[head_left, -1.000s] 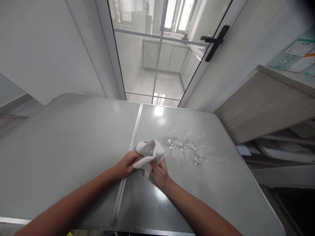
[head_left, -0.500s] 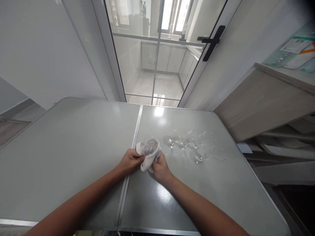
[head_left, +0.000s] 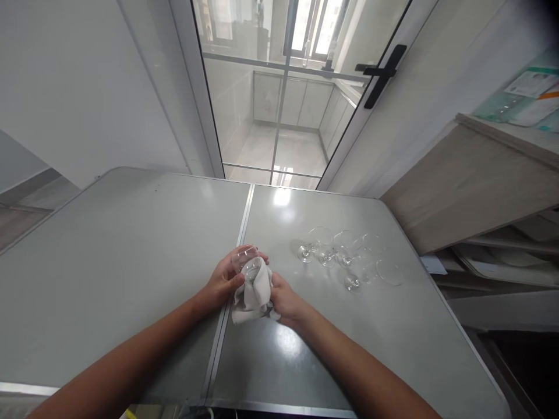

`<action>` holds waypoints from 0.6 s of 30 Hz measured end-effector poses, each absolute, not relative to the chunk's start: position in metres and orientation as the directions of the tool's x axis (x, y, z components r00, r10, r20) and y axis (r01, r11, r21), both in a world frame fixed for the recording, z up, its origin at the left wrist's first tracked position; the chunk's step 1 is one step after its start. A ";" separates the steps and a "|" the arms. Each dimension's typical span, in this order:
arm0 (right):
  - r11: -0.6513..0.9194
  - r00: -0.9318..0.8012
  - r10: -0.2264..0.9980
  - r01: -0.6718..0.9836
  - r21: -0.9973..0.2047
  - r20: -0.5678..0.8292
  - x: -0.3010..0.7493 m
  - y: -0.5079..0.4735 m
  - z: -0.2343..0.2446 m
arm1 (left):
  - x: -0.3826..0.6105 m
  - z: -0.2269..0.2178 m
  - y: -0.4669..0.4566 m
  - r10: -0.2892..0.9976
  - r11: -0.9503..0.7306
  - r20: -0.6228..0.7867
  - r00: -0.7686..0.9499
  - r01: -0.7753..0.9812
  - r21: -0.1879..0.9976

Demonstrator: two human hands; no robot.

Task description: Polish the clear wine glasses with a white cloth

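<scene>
A clear stemmed glass [head_left: 243,256] is held above the grey table near its metal seam. My left hand [head_left: 222,280] curls around the bowl of this glass, fingers behind it and thumb in front. A crumpled white cloth [head_left: 257,294] covers part of the glass and hangs below it. My right hand [head_left: 286,299] grips the cloth from the right side; its fingertips are hidden in the folds. Whether the right fingers also press on the glass through the cloth, I cannot tell. To the right, several clear stemmed glasses [head_left: 325,257] stand close together.
Nearest of the group is one stemmed glass [head_left: 351,283], slightly apart from the others. The grey table [head_left: 144,250] has a metal seam [head_left: 245,216] down its middle. Beyond it stands a glass door with a black handle [head_left: 384,74]. A wooden shelf unit [head_left: 471,186] borders the right edge.
My left hand has shifted from the cloth's edge to around the glass's bowl. Glass and cloth have turned and moved slightly left, with more cloth hanging down. The standing glasses stay put.
</scene>
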State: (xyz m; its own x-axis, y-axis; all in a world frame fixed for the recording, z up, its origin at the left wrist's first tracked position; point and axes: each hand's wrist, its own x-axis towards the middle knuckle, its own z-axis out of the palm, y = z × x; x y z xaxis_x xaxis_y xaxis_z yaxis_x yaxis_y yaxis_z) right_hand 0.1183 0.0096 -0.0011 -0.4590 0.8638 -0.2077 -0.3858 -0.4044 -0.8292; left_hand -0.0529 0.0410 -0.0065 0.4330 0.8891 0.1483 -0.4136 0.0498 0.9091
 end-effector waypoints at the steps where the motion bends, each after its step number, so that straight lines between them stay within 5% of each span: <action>1: -0.366 -0.481 0.859 -0.342 -0.865 -0.174 0.121 0.010 0.001 | -0.053 -0.007 0.040 0.891 0.043 0.165 0.422 -0.440 0.897; 5: 0.056 -0.429 0.903 0.051 -0.997 0.029 0.132 0.016 0.003 | -0.054 -0.004 0.038 0.905 -0.041 0.220 0.364 -0.441 0.897; 9: 0.318 -0.339 0.921 0.378 -0.870 0.190 0.136 0.020 -0.003 | -0.055 0.000 0.039 0.927 -0.116 0.235 0.293 -0.372 0.921; 11: 0.218 -0.342 0.933 0.297 -0.930 0.110 0.136 0.021 -0.004 | -0.054 0.000 0.039 0.935 -0.117 0.229 0.270 -0.375 0.920; 13: -0.046 -0.412 0.909 0.059 -0.997 -0.066 0.136 0.021 -0.002 | -0.054 -0.002 0.038 0.935 -0.071 0.201 0.292 -0.403 0.913; 16: -0.437 -0.592 0.770 -0.216 -0.873 -0.239 0.139 0.020 0.003 | -0.053 -0.005 0.037 0.922 0.003 0.177 0.343 -0.463 0.886; 18: -0.468 -0.633 0.735 -0.217 -0.857 -0.241 0.140 0.019 0.005 | -0.053 -0.006 0.037 0.922 0.006 0.184 0.341 -0.487 0.873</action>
State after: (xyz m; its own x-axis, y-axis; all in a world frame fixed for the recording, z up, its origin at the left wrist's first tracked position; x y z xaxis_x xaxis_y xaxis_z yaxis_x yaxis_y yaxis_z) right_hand 0.1401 0.0195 0.0049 -0.6333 0.7353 -0.2414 -0.2165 -0.4678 -0.8569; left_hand -0.0528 0.0374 -0.0063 0.3412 0.9218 0.1840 -0.4869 0.0059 0.8734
